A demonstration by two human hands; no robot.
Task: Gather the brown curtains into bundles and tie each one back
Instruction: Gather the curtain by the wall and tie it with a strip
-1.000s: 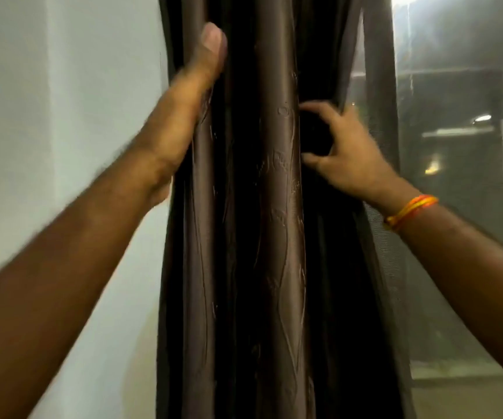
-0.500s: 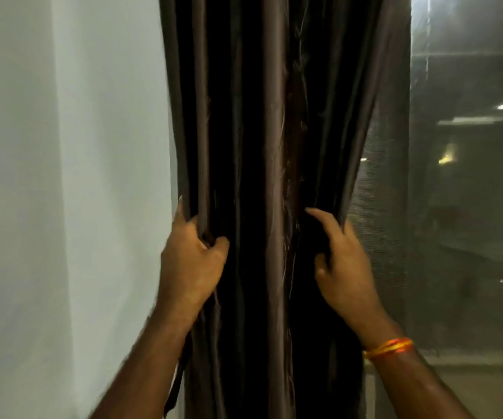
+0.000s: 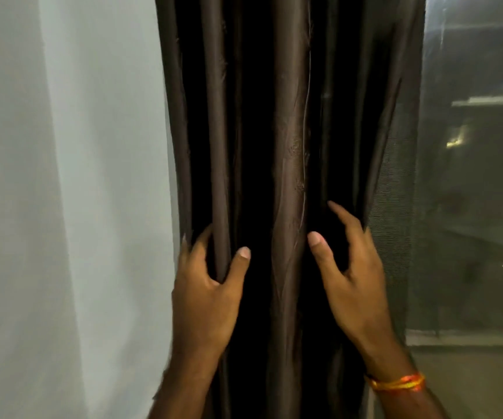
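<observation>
A shiny brown curtain (image 3: 289, 146) hangs in tight vertical folds down the middle of the view. My left hand (image 3: 208, 297) grips its left folds, thumb in front and fingers hooked behind the edge. My right hand (image 3: 353, 282) holds the right side, its fingers reaching round the right edge and its thumb lifted at the front. An orange thread band sits on the right wrist. A darker sheer mesh layer (image 3: 395, 207) hangs along the curtain's right edge.
A white wall (image 3: 63, 192) fills the left side, close against the curtain. On the right a dark window pane (image 3: 473, 176) shows reflected lights, with a pale sill (image 3: 467, 352) low down.
Both hands have dropped from high on the curtain to lower down. The left went from flat against the edge to gripping the folds; the right thumb has opened away from the fabric.
</observation>
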